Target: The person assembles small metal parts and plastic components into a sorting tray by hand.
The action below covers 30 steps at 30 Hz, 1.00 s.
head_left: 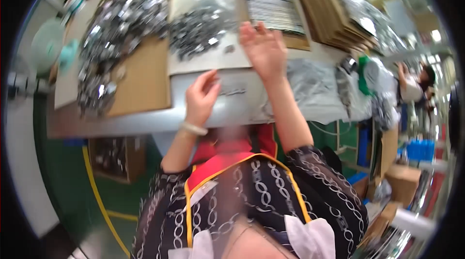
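Note:
My left hand, with a pale band at the wrist, hovers by the table's front edge. Its fingers curve loosely, with a gap to the thumb, and nothing shows in them. My right hand is stretched open, blurred, at the near edge of a cardboard sheet covered with rows of thin shiny strips. Between the hands, a few small metal pieces lie on the metal tabletop. Beyond the left hand is a heap of small shiny metal parts on a white sheet.
Left of the heap, a cardboard sheet carries a larger pile of shiny parts. A stack of cardboard sheets stands at the back right. Clear plastic bags lie at the right. Another person is farther right.

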Available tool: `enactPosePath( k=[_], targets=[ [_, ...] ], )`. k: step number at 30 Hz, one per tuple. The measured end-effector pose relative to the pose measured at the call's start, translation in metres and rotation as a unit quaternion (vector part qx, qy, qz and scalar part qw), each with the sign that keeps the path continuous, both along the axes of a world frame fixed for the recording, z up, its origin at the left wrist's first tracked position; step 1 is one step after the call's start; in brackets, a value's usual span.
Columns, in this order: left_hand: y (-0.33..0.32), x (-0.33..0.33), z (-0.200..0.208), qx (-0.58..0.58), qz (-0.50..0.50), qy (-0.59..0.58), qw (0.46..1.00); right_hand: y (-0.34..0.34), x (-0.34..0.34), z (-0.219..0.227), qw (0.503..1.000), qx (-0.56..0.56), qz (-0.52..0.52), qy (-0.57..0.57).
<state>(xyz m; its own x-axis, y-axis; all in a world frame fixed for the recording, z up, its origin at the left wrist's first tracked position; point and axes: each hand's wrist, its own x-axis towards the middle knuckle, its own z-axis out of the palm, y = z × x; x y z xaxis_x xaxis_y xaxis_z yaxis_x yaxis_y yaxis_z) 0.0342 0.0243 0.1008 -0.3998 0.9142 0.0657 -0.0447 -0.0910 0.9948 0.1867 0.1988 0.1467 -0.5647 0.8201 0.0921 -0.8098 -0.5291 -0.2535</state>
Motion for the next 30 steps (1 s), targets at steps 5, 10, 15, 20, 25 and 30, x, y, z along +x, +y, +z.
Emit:
enactPosePath(
  k=[5, 10, 15, 20, 25, 30],
  targets=[
    [0.022, 0.034, 0.052, 0.059, 0.025, -0.099, 0.993, -0.061, 0.007, 0.024, 0.971, -0.162, 0.01, 0.174],
    [0.035, 0.068, 0.061, 0.12, 0.015, -0.12, 0.985, -0.079, 0.02, 0.019, 0.958, -0.18, 0.025, 0.22],
    [0.032, 0.079, 0.065, 0.123, 0.045, -0.067, 0.989, -0.085, 0.028, 0.012, 0.916, -0.266, 0.091, 0.286],
    [0.029, 0.092, 0.066, 0.155, 0.081, -0.043, 0.984, -0.099, 0.023, 0.022, 0.909, -0.31, 0.045, 0.275],
    [0.034, 0.102, 0.062, 0.165, 0.056, -0.045, 0.984, -0.096, 0.036, 0.012, 0.891, -0.287, 0.112, 0.332],
    [0.044, 0.101, 0.064, 0.165, 0.066, -0.066, 0.982, -0.085, 0.033, 0.006, 0.883, -0.304, 0.119, 0.338]
  ],
)
